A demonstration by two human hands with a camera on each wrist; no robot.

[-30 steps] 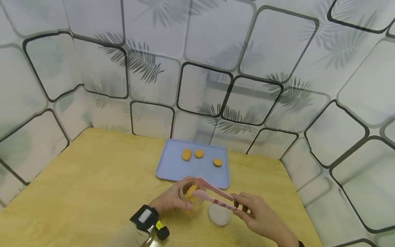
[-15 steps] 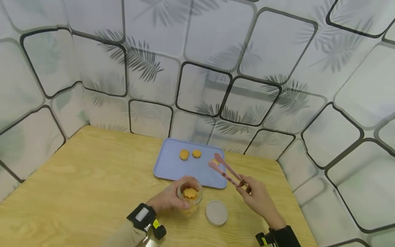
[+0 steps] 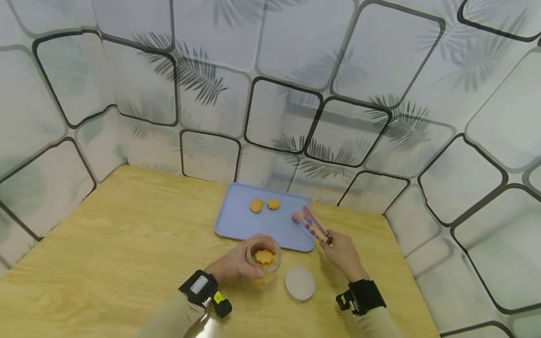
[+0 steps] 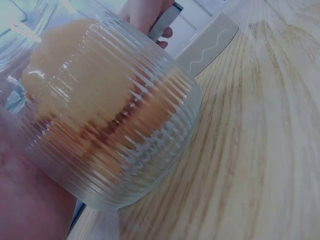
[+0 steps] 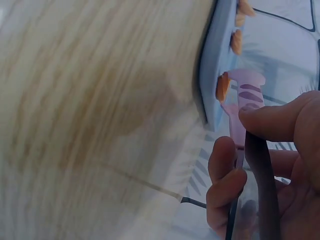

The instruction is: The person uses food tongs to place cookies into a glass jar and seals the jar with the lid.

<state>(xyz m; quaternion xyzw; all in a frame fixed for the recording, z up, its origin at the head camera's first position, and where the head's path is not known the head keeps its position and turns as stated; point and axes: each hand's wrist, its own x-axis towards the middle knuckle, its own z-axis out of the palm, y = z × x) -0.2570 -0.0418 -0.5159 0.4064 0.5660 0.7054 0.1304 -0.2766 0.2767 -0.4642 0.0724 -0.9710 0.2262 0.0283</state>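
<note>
My left hand [image 3: 232, 264] grips a ribbed glass jar [image 4: 150, 125], its mouth tilted toward the head camera. Inside the jar lie orange-yellow scalloped pieces that look like biscuits [image 3: 264, 257]. Pink tongs [image 3: 310, 226] are held in my right hand [image 3: 341, 254], thumb on one arm and fingers on the other. At the right end of the blue tray [image 3: 253, 225], the tongs' tips stand around a single biscuit [image 5: 223, 87], mostly hidden by them in the head view. Whether both tips touch it, I cannot tell.
Two more biscuits, a longer one [image 3: 256, 205] and a rounder one [image 3: 273, 204], lie on the tray's far half. A round pale lid [image 3: 299, 284] rests on the wooden table [image 3: 139, 244] between my hands. A patterned curtain [image 3: 211, 155] hangs behind the table.
My right hand has carried the tongs from the jar's mouth up and right to the tray's right-hand biscuit. The left hand stays on the jar, now turned slightly more upright.
</note>
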